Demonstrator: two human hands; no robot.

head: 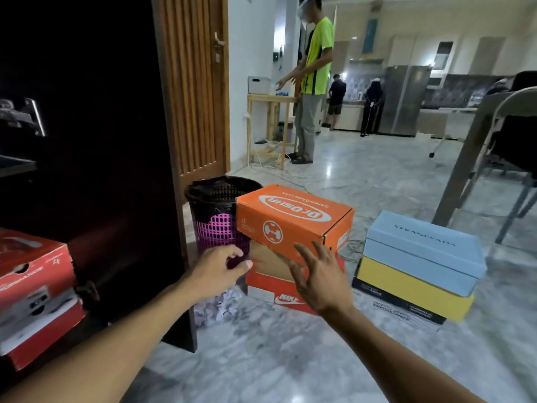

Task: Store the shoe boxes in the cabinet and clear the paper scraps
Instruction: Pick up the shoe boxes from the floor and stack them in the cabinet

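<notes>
An orange shoe box [290, 219] tops a stack on the floor, over a brown box [267, 264] and a red Nike box [270, 289]. My left hand [216, 271] hovers by the stack's left side, fingers loosely curled and holding nothing. Spread open, my right hand [319, 277] is just in front of the orange box's near edge. To the right stands another stack: a light blue box [421, 251], a yellow box [406, 289] and a black box [392, 303]. Red boxes [32, 289] lie in the dark cabinet [101, 170] at left. Paper scraps [215, 308] lie on the floor.
A purple mesh waste basket [216, 216] with a black liner stands between the cabinet and the orange stack. A wooden door [194, 82] is behind it. A person [312, 82] stands by a wooden rack further back. A table leg [465, 164] and chair are at right.
</notes>
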